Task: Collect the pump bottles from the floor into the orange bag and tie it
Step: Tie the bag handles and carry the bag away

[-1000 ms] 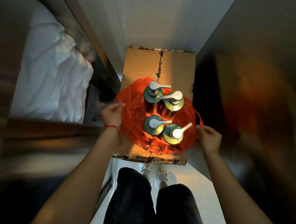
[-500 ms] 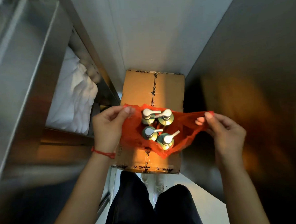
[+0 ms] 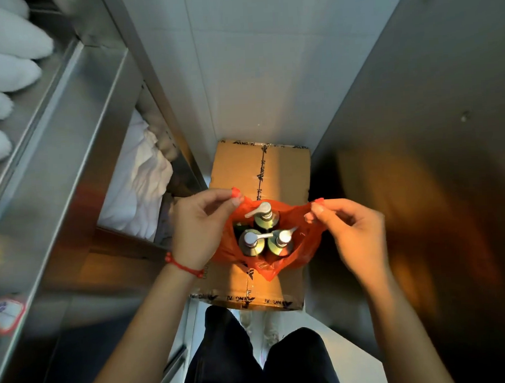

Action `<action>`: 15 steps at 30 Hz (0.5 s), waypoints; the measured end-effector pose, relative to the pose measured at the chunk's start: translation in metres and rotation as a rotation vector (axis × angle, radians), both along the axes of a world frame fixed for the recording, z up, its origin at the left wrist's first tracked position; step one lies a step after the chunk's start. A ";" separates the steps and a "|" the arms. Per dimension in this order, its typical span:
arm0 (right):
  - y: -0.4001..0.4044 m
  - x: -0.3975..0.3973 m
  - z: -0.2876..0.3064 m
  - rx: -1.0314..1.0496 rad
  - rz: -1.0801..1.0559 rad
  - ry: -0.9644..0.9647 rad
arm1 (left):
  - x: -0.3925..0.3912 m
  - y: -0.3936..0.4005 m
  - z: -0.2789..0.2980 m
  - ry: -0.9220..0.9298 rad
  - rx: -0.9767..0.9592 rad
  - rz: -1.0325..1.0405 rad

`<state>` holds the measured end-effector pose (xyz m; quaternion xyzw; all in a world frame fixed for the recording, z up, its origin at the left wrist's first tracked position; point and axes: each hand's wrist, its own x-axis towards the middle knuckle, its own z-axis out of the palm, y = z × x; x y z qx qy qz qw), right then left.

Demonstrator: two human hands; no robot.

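Note:
The orange bag [image 3: 306, 238] stands on a cardboard box [image 3: 285, 172] with its mouth held open. Inside it stand green pump bottles with white pump heads: one at the back [image 3: 265, 217], one at front left [image 3: 250, 244], one at front right [image 3: 281, 242]. Part of another bottle shows dark at the left, mostly hidden by the bag. My left hand [image 3: 200, 229] pinches the bag's left handle between thumb and fingertips. My right hand [image 3: 350, 233] pinches the right handle the same way. Both handles are pulled up and apart.
A steel shelf unit [image 3: 67, 136] with white linen [image 3: 134, 183] and rolled towels [image 3: 2, 72] fills the left. A steel wall [image 3: 433, 152] closes the right. Pale floor [image 3: 254, 74] lies beyond the box. My legs [image 3: 254, 361] stand just behind the box.
Both hands rose from the bag's sides, lifting its handles, and the bag's walls came up around the bottles. The mouth has narrowed and the hands have drawn closer together.

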<state>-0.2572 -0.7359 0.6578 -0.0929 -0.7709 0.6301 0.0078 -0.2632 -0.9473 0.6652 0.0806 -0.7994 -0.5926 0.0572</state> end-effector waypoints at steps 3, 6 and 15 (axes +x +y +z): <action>-0.007 -0.006 0.000 0.091 0.091 0.038 | -0.007 0.004 -0.001 0.129 -0.192 -0.085; -0.014 -0.016 0.000 0.140 0.165 0.151 | -0.022 0.009 -0.001 0.233 -0.299 -0.117; -0.024 -0.052 -0.008 0.176 0.239 0.194 | -0.072 0.033 -0.016 0.093 -0.039 -0.356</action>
